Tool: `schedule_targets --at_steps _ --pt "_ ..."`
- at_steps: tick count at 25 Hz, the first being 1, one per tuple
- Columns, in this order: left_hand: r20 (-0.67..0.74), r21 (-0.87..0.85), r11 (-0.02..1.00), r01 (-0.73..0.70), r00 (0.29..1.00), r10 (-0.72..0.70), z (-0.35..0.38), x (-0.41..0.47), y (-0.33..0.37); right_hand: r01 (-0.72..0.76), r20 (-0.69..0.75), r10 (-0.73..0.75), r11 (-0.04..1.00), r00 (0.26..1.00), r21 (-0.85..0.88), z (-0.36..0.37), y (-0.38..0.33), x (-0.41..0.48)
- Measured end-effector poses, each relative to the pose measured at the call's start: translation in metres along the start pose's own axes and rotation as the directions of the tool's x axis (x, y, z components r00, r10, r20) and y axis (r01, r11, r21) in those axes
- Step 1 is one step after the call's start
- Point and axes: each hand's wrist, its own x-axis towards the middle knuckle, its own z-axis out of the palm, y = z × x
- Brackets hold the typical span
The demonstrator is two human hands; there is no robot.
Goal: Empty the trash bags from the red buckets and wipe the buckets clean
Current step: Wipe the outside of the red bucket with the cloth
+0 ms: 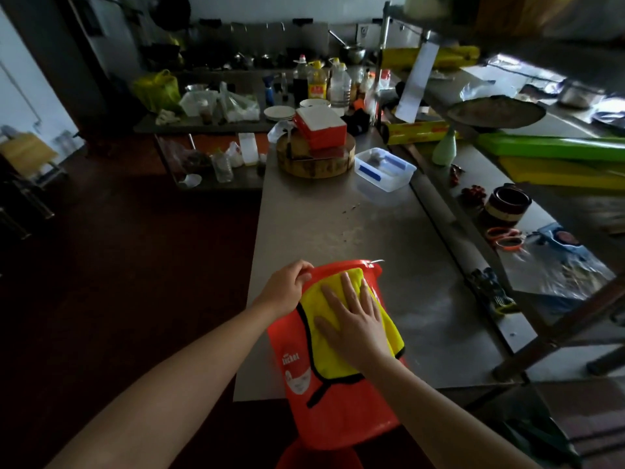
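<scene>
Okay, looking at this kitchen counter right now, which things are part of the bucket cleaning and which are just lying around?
Part of the job: red bucket, yellow cloth, left hand on the rim, right hand pressing the cloth.

Lying about: chopping block, plastic container, oil bottles, scissors.

Steel table [338,211], chopping block [316,157], clear tub [385,174], red bucket [338,394] at edge

A red bucket [338,401] of smooth, slightly glossy plastic is lying at 6 o'clock. A soft, matt yellow cloth [324,336] with black edging is draping over it. Beneath, a brushed steel counter [321,225] is showing a dull, smudged sheen. At 12 o'clock a rough wooden chopping block [314,164] is sitting beside a clear plastic container [384,174].
</scene>
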Motion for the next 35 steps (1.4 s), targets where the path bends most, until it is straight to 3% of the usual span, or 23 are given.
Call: schedule_targets --at_steps 5,12,15,18,22,24,26,29,32,35 --pt "0.014 -0.010 0.995 0.102 0.995 -0.102 -0.024 -0.014 -0.046 0.132 0.082 -0.129 0.990 0.988 -0.038 0.009 -0.021 0.033" --pt "0.045 0.024 0.990 0.141 0.989 -0.142 -0.041 -0.025 -0.061 0.170 0.076 -0.182 0.976 0.980 0.136 0.013 0.016 0.049" --pt "0.084 0.091 0.981 0.171 0.980 -0.178 -0.045 -0.023 -0.056 -0.029 0.113 -0.009 0.944 0.994 0.329 0.020 0.040 0.043" --pt "0.088 0.223 0.968 0.113 0.987 -0.135 -0.045 -0.005 -0.035 -0.216 0.191 0.143 0.864 0.971 0.456 0.016 0.056 0.051" --pt "0.097 0.309 0.950 0.036 0.993 -0.069 -0.036 0.023 -0.005 -0.197 0.142 0.148 0.875 0.979 0.443 0.016 0.032 0.051" --pt "0.086 0.344 0.938 0.049 0.993 -0.084 -0.038 0.027 -0.005 -0.159 0.097 0.136 0.938 0.986 0.307 0.018 0.010 0.036" --pt "0.096 0.359 0.931 0.069 0.989 -0.110 -0.044 0.026 -0.007 -0.004 0.075 -0.001 0.998 0.997 0.064 0.021 -0.018 0.020" --pt "0.125 0.379 0.923 0.067 0.985 -0.122 -0.051 0.025 -0.012 0.283 0.132 -0.268 0.952 0.954 -0.113 0.027 -0.054 0.012" --pt "0.136 0.345 0.932 0.111 0.977 -0.166 -0.060 0.023 -0.023 0.348 0.144 -0.334 0.933 0.932 -0.091 0.027 -0.048 0.024" --pt "0.148 0.305 0.942 0.141 0.970 -0.193 -0.066 0.018 -0.033 0.208 0.073 -0.215 0.974 0.974 0.088 0.033 -0.009 0.038"
